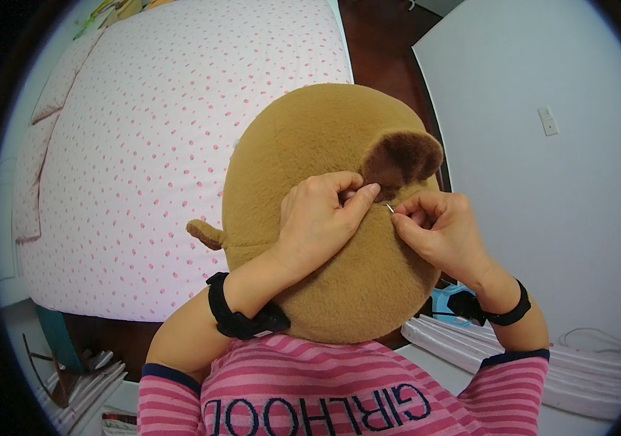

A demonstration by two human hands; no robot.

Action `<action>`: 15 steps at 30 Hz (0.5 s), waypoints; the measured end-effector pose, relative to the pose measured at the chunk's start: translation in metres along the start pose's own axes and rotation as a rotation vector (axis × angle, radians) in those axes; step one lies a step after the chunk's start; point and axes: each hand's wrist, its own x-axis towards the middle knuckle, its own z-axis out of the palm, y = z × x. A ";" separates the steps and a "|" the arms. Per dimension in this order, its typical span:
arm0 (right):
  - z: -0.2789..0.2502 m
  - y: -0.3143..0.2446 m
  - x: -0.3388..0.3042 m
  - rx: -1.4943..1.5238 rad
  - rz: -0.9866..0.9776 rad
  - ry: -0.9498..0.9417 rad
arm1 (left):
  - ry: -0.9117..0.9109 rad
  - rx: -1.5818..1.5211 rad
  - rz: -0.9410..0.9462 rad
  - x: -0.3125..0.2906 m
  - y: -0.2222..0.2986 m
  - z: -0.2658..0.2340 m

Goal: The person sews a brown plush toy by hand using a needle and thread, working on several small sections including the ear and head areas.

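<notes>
The left hand (317, 218) pinches the brown plush toy (325, 218) beside its dark ear (401, 160); the right hand (437, 232) grips a needle (389, 208) against the seam, above the dotted bed (179, 145).

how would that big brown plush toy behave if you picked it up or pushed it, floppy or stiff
Probably soft and yielding: the plush toy has fuzzy fabric, and the left hand seems to press into it by the dark ear. Likely light for its bulk, as stuffed toys usually are. Its rounded shape might roll if pushed, though the fuzzy surface should not slip.
</notes>
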 end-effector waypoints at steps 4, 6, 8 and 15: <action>-0.003 -0.002 0.003 -0.031 -0.004 -0.043 | 0.008 -0.075 -0.001 0.001 -0.002 0.001; -0.005 -0.002 0.003 -0.028 0.016 -0.061 | 0.011 -0.070 0.002 0.001 -0.001 0.001; -0.008 0.000 0.003 0.038 -0.002 -0.089 | 0.007 -0.092 -0.023 0.001 0.000 0.001; -0.001 0.002 0.004 0.044 0.016 -0.057 | 0.026 -0.133 -0.019 0.000 -0.004 0.005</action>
